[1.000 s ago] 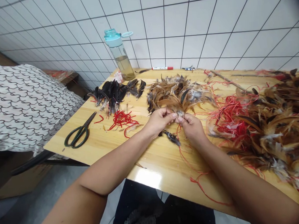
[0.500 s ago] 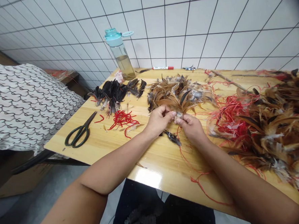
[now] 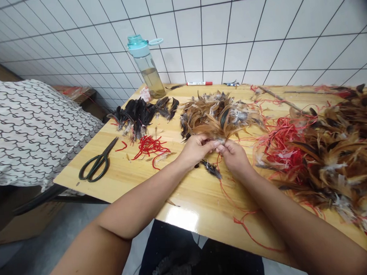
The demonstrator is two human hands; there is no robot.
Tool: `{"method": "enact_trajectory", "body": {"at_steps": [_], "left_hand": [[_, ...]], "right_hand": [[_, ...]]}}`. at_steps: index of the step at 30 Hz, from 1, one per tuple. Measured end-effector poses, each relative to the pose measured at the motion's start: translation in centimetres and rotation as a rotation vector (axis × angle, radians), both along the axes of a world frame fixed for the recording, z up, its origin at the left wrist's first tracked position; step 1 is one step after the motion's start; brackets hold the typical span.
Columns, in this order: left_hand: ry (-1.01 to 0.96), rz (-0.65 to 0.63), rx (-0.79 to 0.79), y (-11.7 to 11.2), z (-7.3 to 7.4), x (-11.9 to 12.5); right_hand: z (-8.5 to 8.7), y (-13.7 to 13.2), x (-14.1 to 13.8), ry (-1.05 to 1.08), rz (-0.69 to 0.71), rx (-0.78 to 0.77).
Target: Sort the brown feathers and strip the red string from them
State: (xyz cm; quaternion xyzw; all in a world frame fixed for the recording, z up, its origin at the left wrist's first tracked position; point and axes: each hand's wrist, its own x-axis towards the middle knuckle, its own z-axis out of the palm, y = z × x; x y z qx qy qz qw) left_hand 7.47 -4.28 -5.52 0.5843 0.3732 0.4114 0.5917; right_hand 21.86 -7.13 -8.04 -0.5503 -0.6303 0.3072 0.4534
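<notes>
Brown feathers (image 3: 222, 129) fan out above my two hands, at the front of a larger feather pile. My left hand (image 3: 199, 148) is closed, thumb and fingers pinching their quill ends. Close against it, my right hand (image 3: 233, 154) is also closed, its fingertips touching the left thumb. A red string (image 3: 221, 183) comes out beneath my right fingers and trails over the table toward its front edge. The quill ends are mostly hidden by my fingers. Just below the hands lies a small dark feather tuft (image 3: 210, 168).
Black-handled scissors (image 3: 95, 165), cut red strings (image 3: 149, 147) and black feathers (image 3: 138, 115) lie left. Behind them stands a water bottle (image 3: 150, 73). A red-capped marker (image 3: 199, 83) lies by the tiled wall. Tangled red string (image 3: 285, 141) and a big brown feather heap (image 3: 337, 157) cover the right.
My hands have drawn closer together at the quill ends, and the left fingers now sit slightly lower. The feathers have dipped a little. Other things on the table stay put.
</notes>
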Motion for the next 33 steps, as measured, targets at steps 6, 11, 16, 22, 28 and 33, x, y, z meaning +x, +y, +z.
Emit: {"method": "enact_trajectory", "body": {"at_steps": [6, 11, 16, 22, 28, 33], "left_hand": [[-0.015, -0.03, 0.03, -0.2, 0.5, 0.2], [0.077, -0.041, 0.114, -0.3, 0.7, 0.3], [0.083, -0.006, 0.109, -0.4, 0.3, 0.6], [-0.019, 0.03, -0.053, 0.4, 0.3, -0.1], [-0.084, -0.021, -0.123, 1.2, 0.4, -1.2], [-0.044, -0.069, -0.123, 0.7, 0.9, -1.2]], "right_hand": [[1.1, -1.0, -0.6, -0.412, -0.105, -0.042], [2.6, -1.9, -1.3, -0.65, -0.145, -0.208], [2.9, -2.2, -1.4, -0.692, -0.133, -0.232], [1.0, -1.2, -0.6, -0.331, -0.056, 0.007], [0.6, -0.1, 0.6, 0.202, 0.039, -0.119], [1.3, -0.2, 1.0, 0.248, 0.13, -0.191]]}}
